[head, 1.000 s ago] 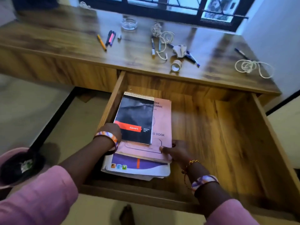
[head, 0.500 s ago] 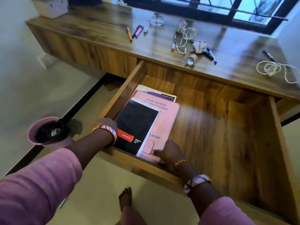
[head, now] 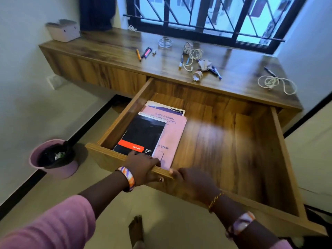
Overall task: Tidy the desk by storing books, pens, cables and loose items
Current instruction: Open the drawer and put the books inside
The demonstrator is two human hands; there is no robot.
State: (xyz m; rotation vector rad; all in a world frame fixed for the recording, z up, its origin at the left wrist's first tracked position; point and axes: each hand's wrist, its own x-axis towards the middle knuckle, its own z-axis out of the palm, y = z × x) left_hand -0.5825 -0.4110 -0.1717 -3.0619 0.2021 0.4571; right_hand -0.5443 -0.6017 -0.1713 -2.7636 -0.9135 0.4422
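The wooden drawer (head: 280, 150) stands pulled out below the desk top (head: 111, 51). In its left half lies a stack of books: a black notepad (head: 143, 135) on a pink record book (head: 172, 130), with a purple notebook (head: 167, 108) underneath. My left hand (head: 143, 168) grips the drawer's front edge (head: 107, 153), fingers curled over it beside the notepad. Just to the right, my right hand (head: 195, 182) holds the same edge. On the desk lie pens (head: 146, 52), a white cable (head: 195, 55), a tape roll (head: 197, 75) and a second coiled cable (head: 276, 83).
A pink bin (head: 53, 159) with a black liner stands on the floor left of the drawer. A glass dish (head: 165, 42) and crumpled paper (head: 204, 64) sit on the desk, a pink box (head: 62, 32) at its far left. My bare foot (head: 136, 230) is below the drawer.
Both hands have let go of the books and moved back to the drawer's front edge. The stack now lies flat in the drawer. My view has pulled back and up.
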